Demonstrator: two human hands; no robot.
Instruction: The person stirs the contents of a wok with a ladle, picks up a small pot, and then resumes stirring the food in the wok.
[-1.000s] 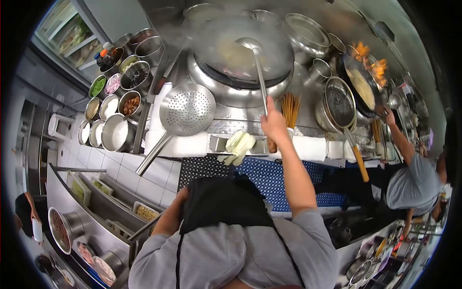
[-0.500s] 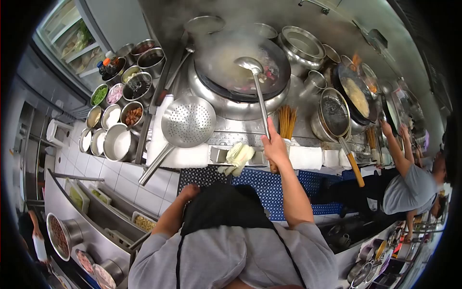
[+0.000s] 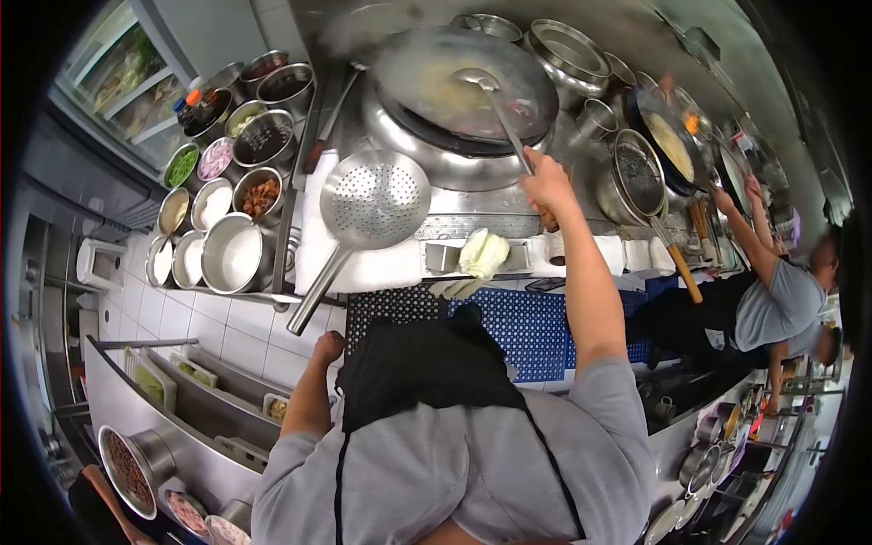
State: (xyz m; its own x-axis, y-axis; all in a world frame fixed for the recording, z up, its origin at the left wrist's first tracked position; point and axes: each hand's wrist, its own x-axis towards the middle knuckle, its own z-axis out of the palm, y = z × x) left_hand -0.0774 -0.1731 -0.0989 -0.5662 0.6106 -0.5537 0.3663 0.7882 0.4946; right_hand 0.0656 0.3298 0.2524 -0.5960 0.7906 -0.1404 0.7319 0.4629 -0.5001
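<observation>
1. Right hand (image 3: pixel 548 182) is closed tight round the handle of the ladle (image 3: pixel 498 107), arm stretched forward over the counter (image 3: pixel 400 268).
2. The ladle slants up and away from the hand. Its bowl sits inside the big wok (image 3: pixel 527 100), over pale steaming food.
3. The wok is on a round burner ring at the back of the counter, with steam blurring its left rim.
4. Left hand (image 3: pixel 329 347) is low at the waist, touching the edge of the black apron (image 3: pixel 427 368). It holds nothing that shows, and how far the fingers are open cannot be told.
5. A perforated skimmer (image 3: pixel 374 200) lies on the counter left of the right hand, handle pointing down-left.
6. A pale folded cloth (image 3: pixel 483 252) is on the counter's front edge, just below the right hand.
7. Steel seasoning tubs (image 3: pixel 234 259) are clustered at far left, with white, green and brown contents.
8. A mesh strainer (image 3: pixel 640 180) with a wooden handle rests to the right of the wok.
9. A co-worker (image 3: pixel 772 304) at far right reaches a hand toward a second wok (image 3: pixel 672 145).
10. A blue floor mat (image 3: pixel 531 327) lies under the counter front.
</observation>
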